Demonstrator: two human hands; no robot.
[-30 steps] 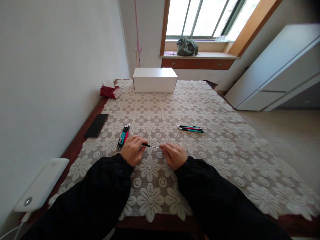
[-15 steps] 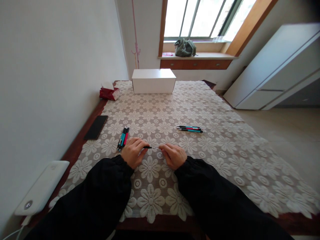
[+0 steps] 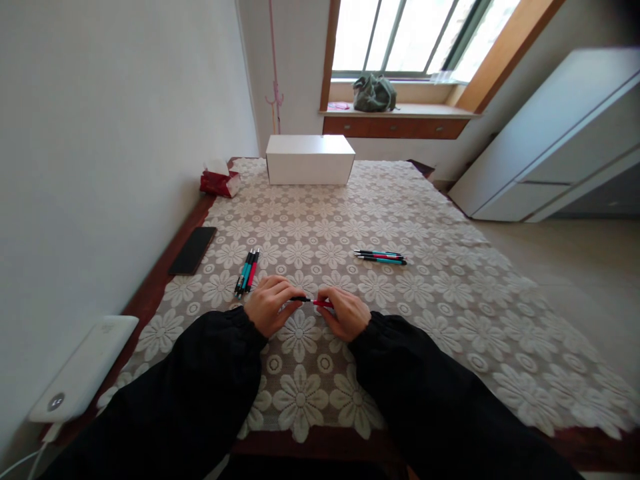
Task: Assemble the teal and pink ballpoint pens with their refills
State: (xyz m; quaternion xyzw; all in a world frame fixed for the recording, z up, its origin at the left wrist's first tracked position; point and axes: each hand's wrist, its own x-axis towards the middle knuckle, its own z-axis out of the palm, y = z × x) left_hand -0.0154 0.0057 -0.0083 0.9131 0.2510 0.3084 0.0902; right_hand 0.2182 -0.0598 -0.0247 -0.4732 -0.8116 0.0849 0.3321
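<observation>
Two bare hands in black sleeves meet over a cream floral lace tablecloth (image 3: 400, 220). The left hand (image 3: 267, 307) pinches the black end of a slim red-and-black pen (image 3: 311, 301), while the right hand (image 3: 346, 313) closes its fingertips on the red end; the pen sits level between them, just above the cloth near the table's front edge. A bundle of teal, red and black pens (image 3: 247, 271) lies just beyond the left hand. A second cluster of pens (image 3: 381, 257) rests farther right. A white rectangular box (image 3: 310, 160) stands at the far end.
</observation>
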